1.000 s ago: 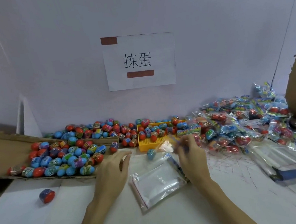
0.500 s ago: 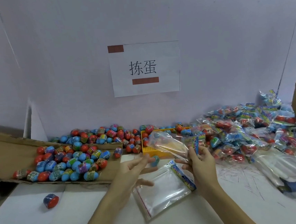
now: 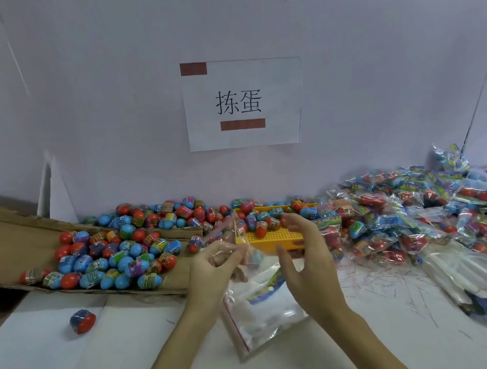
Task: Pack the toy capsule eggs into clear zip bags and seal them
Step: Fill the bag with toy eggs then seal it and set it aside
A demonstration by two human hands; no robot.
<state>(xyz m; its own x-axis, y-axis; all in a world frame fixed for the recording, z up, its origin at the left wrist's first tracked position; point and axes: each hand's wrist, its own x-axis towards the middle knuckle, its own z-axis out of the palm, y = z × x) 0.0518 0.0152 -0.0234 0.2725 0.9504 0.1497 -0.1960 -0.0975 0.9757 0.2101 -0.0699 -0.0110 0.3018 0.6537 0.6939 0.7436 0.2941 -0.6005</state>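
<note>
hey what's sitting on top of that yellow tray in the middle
Loose capsule eggs, red and blue, lie piled on the back part of the yellow tray; its front strip is bare. The right hand covers the tray's right end, and the clear bag blurs its left edge.

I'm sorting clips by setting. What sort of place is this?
Probably a small hand-packing workstation. Loose toy eggs lie heaped on cardboard, a pile of filled bags sits to the right, and a paper sign is stuck on the plain wall.
</note>
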